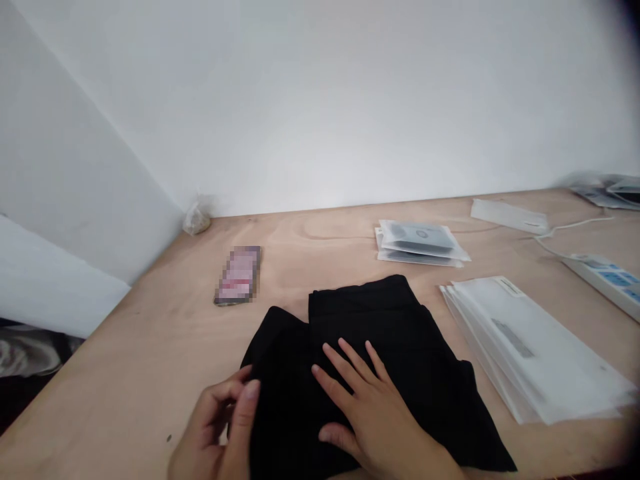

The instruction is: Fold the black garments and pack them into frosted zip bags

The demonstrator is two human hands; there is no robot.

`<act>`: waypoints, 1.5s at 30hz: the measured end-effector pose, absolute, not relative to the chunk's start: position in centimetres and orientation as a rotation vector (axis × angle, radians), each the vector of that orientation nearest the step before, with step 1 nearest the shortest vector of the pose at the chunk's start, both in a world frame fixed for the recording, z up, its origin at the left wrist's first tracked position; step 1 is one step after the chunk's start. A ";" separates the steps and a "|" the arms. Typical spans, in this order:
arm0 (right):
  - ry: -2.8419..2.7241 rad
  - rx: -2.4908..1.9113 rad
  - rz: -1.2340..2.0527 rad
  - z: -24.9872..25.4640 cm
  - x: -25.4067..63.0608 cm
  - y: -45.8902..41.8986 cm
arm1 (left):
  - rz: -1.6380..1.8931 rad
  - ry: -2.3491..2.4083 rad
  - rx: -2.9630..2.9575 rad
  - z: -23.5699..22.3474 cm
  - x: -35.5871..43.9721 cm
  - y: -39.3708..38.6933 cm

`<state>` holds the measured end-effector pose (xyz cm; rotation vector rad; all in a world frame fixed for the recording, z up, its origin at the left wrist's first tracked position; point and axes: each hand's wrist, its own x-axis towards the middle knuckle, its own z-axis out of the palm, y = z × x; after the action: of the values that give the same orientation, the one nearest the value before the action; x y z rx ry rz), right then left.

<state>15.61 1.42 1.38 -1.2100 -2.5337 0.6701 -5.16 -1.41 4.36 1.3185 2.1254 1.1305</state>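
Observation:
A folded black garment lies on the wooden table in front of me; its exact kind is hard to tell. A fold stands out at its left side, with a notch in the top edge beside it. My left hand is closed at that left edge, thumb and fingers pinching the cloth. Flat on the middle of the garment rests my right hand, its fingers spread and holding nothing.
A phone with a blurred screen lies at the back left, near a small bag. Packaged flat items sit behind the garment. To the right are frosted plastic bags, a power strip and a white cable.

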 end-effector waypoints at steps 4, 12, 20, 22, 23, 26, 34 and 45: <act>-2.233 -1.304 0.668 1.0 15.8 0.7 | 1.184 1.849 1.792 4.2 0.2 -1.3; -1.908 -1.311 0.575 0.4 17.4 0.5 | 1.004 1.567 2.255 2.1 3.2 -0.5; -2.089 -1.540 0.393 1.1 18.2 0.2 | 1.203 1.860 2.049 2.0 1.6 -1.0; -2.109 -1.597 0.376 0.9 18.3 0.1 | 0.961 2.060 1.901 1.8 1.2 -0.8; -2.121 -1.617 0.365 0.7 18.3 0.1 | 0.838 2.112 1.852 1.7 1.1 -0.6; -2.181 -1.636 0.325 0.2 18.4 0.2 | 0.663 2.148 1.779 1.8 1.4 0.0; -2.276 -1.570 0.257 1.3 18.7 0.5 | 0.974 2.093 1.397 2.6 2.9 0.6; -1.934 -1.864 0.502 2.0 24.2 0.0 | 1.410 2.071 1.145 3.3 2.4 0.2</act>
<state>24.16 0.03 1.96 -1.8644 -1.9345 0.5016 2.44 0.15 3.30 1.1454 2.0713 1.4099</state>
